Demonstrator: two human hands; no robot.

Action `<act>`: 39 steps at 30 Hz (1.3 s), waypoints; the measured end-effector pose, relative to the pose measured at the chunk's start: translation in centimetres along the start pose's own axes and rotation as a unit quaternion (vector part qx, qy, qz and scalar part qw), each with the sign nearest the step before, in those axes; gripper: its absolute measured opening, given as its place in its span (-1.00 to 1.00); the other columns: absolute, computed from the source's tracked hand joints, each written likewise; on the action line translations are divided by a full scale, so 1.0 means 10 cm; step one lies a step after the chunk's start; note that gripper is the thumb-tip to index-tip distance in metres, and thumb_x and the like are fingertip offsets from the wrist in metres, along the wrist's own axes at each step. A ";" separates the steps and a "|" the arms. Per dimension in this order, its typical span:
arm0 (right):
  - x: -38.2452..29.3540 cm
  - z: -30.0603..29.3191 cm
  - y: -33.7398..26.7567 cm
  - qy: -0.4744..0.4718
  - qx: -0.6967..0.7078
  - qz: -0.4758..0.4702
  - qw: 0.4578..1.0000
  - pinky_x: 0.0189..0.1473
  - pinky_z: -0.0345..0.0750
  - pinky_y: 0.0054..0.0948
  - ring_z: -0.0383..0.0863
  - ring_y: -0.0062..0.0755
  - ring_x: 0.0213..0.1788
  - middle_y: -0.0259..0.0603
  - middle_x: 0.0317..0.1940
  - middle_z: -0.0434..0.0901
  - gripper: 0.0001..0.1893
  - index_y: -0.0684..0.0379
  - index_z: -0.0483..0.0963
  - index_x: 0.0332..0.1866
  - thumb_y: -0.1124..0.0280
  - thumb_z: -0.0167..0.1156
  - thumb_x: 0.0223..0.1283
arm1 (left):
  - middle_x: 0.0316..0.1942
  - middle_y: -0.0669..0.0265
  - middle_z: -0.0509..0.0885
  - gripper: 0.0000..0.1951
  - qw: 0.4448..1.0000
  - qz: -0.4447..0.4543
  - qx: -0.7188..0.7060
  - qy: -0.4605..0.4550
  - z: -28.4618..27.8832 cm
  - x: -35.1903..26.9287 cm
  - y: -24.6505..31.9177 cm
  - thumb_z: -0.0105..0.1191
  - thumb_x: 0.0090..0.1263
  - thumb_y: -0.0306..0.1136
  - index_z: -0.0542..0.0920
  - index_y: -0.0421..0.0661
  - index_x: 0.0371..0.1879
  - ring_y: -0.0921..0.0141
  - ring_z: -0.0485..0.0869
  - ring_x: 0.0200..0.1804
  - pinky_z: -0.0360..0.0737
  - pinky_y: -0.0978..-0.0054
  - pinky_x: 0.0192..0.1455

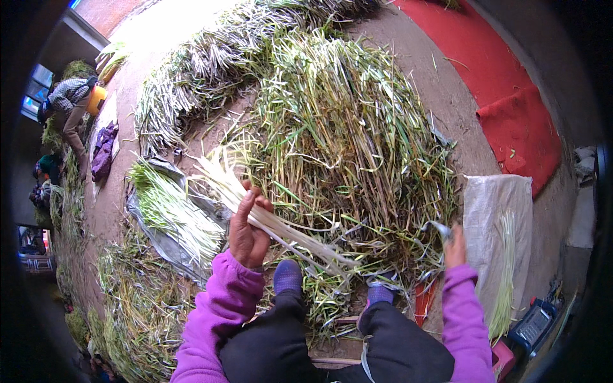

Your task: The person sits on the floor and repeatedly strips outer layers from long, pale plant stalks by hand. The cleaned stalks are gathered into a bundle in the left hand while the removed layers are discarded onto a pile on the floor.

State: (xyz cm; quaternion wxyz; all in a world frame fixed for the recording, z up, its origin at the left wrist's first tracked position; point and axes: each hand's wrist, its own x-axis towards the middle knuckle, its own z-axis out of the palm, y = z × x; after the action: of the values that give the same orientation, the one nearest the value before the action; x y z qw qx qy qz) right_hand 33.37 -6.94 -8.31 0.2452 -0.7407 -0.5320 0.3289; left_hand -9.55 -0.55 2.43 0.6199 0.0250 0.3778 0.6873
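My left hand point(249, 230) grips a bundle of pale, peeled plant stalks point(292, 227), whose ends point down to the right. My right hand point(455, 246) is raised at the right, with a greyish strip of leaf or peel point(441, 230) at its fingertips; motion blurs it, so its hold is unclear. Between and beyond my hands lies a large heap of unpeeled green and brown stalks point(354, 134). Left of my left hand, cleaned green-white stalks point(177, 210) rest on a grey plastic sheet point(143, 220). More pale stalks point(505, 273) lie on a white woven sack point(483, 206) at the right.
Peelings point(330, 306) surround my feet. More stalks point(191, 81) lie in a row behind the heap. Red cloth point(517, 129) covers floor at the upper right. A dark blue device point(534, 325) sits lower right. A bending person point(72, 100) and other people are at the far left.
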 end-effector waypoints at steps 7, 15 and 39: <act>-1.76 0.44 0.42 -0.366 0.095 0.057 0.924 0.28 0.04 -0.31 0.05 -0.15 0.31 0.03 0.27 0.07 -0.35 0.24 0.07 0.26 0.34 0.14 0.06 | -0.30 0.38 0.45 -0.59 0.971 -0.161 -0.162 -0.077 -0.14 0.00 -0.05 0.03 0.23 -0.50 0.31 -0.14 0.08 0.54 0.46 -0.32 0.50 0.62 -0.16; -1.63 0.33 0.04 -0.448 0.082 0.108 0.884 0.20 0.19 -0.37 0.15 -0.23 0.26 -0.03 0.26 0.11 -0.36 0.19 0.11 0.26 0.37 0.17 0.04 | -0.27 0.44 0.52 -0.62 0.969 0.031 -0.094 -0.225 0.15 -0.10 0.16 -0.12 0.33 -0.32 0.31 0.09 0.14 0.43 0.51 -0.17 0.42 0.22 0.07; 0.68 1.53 -1.58 -0.153 -0.230 -0.043 0.960 0.20 0.19 -0.21 0.19 -0.14 0.15 -0.04 0.11 0.15 -0.11 0.25 0.04 0.22 0.05 0.33 -0.19 | -0.54 0.48 0.30 -0.75 0.969 -0.183 -0.157 -0.045 -0.38 0.03 0.02 -0.10 0.33 -0.34 0.42 0.03 -0.02 0.58 0.32 -0.52 0.44 0.59 -0.33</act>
State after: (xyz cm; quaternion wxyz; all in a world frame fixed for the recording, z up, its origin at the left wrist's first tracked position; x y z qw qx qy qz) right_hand 13.47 4.73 -8.74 -0.0019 -0.6944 -0.6560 0.2957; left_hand -11.65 -2.14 -0.29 0.7475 -0.1113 0.2348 0.6113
